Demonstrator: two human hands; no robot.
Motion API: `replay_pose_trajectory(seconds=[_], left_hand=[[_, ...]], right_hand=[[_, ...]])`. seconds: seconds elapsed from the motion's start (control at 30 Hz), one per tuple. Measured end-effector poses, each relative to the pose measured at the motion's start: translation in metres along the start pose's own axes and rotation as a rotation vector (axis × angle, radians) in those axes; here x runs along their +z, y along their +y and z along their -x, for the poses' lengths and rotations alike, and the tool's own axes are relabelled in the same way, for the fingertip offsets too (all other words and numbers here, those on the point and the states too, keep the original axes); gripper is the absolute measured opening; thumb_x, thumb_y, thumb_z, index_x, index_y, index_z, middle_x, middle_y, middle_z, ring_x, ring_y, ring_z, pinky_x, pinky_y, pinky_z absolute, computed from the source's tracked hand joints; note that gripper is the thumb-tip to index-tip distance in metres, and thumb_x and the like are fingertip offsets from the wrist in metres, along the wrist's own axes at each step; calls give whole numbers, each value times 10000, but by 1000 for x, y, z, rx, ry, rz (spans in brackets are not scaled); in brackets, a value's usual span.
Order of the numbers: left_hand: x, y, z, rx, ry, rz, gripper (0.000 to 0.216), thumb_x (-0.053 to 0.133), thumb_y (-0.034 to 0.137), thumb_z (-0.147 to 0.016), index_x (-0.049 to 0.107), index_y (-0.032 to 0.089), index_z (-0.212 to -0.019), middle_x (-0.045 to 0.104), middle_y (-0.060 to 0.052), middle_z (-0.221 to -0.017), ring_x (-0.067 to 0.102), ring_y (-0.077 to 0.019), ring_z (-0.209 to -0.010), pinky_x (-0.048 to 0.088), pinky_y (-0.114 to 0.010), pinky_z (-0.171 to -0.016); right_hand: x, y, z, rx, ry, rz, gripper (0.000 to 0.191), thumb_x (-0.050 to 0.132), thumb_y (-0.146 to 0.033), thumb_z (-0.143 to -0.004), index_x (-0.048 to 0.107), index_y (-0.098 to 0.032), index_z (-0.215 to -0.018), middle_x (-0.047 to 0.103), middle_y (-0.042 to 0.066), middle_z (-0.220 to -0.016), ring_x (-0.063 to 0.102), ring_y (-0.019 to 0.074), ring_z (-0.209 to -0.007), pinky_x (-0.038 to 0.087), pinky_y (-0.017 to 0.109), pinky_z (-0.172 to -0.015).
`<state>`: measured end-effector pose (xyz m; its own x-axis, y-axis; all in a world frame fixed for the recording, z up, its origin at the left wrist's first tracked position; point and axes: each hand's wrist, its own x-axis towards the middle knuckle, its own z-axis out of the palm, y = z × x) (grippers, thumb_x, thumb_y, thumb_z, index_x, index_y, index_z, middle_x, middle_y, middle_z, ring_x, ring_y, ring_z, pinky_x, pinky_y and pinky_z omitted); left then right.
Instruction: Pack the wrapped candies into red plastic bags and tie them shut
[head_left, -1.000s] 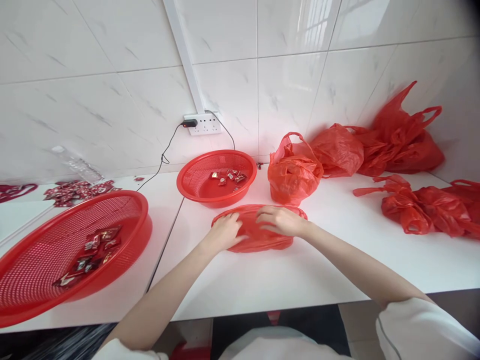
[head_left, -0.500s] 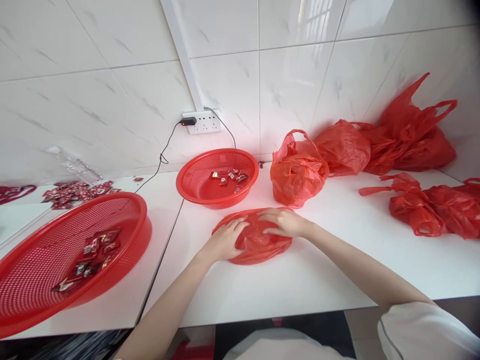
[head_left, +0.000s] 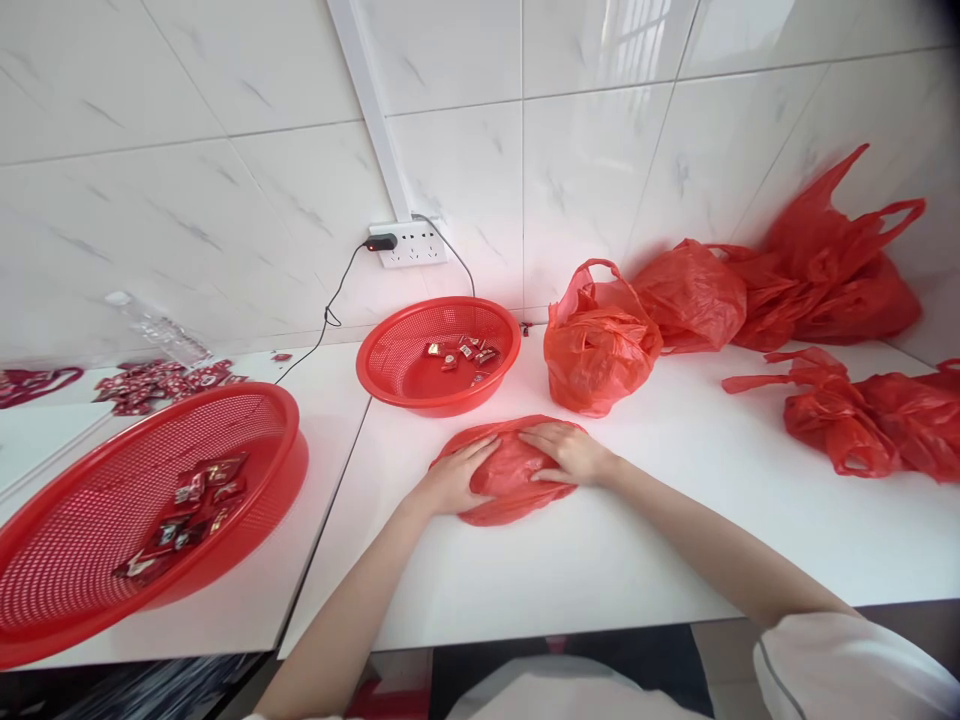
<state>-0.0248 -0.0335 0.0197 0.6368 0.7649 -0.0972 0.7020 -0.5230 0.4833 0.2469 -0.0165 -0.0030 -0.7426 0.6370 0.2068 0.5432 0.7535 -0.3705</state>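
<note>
A crumpled red plastic bag (head_left: pixel 504 478) lies flat on the white table (head_left: pixel 600 560) in front of me. My left hand (head_left: pixel 452 480) presses on its left side with fingers spread. My right hand (head_left: pixel 564 452) lies palm-down on its right upper part. Both hands push the bag down against the tabletop. Just behind the bag stands a small red mesh basket (head_left: pixel 439 355) holding a few wrapped candies (head_left: pixel 459 353).
A stuffed red bag (head_left: pixel 598 345) stands behind my right hand. More red bags (head_left: pixel 780 285) pile at the back right and right edge (head_left: pixel 862 420). A large red basket (head_left: pixel 142 500) with candies sits at left. A wall socket (head_left: pixel 409 244) has a cable plugged in.
Both hands have drawn closer together on the bag, gathering it into a narrower, more bunched shape. The view shifted slightly.
</note>
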Motion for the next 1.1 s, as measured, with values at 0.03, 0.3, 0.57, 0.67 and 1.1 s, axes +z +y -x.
replay_pose_trajectory(seconds=[0.03,0.3,0.57,0.67,1.1], left_hand=[[-2,3,-1,-16,42,35,776,648,483,-775,375,227,-1454,352,-72,-1535,330,-254,-1404,292,-399,-1150],[-34,20,-17,-488,388,915,556,550,657,-789,574,137,-985,712,-146,-921,706,-241,-835,567,-363,-769],[-44,-14,-34,-644,565,1606,499,602,540,-791,569,109,-1042,712,-171,-862,723,-255,-805,563,-240,-563],[-35,-18,-34,-487,697,1709,234,607,230,-755,598,135,-969,717,-104,-881,716,-221,-841,580,-243,-642],[-22,-1,-24,-264,874,1498,334,639,211,-642,636,164,-973,693,-64,-981,663,-235,-909,563,-376,-762]], right_hand=[[-3,-6,-1,-28,25,3,639,462,-536,-919,456,-123,-1407,491,189,-1416,475,298,-1295,345,464,-1098],[-2,-30,-6,-89,-236,-70,718,383,-558,-947,161,-206,-1533,224,123,-1572,189,250,-1461,8,541,-1174],[-14,-36,-15,-165,-58,21,580,418,-505,-956,430,-164,-1425,397,146,-1497,322,261,-1409,188,505,-1167],[-44,-45,-27,-172,147,35,455,433,-452,-964,534,-195,-1326,487,125,-1431,439,250,-1325,351,462,-1091],[-102,-34,-55,101,535,-34,272,466,-316,-961,629,-219,-1155,608,95,-1246,573,239,-1171,471,428,-1011]])
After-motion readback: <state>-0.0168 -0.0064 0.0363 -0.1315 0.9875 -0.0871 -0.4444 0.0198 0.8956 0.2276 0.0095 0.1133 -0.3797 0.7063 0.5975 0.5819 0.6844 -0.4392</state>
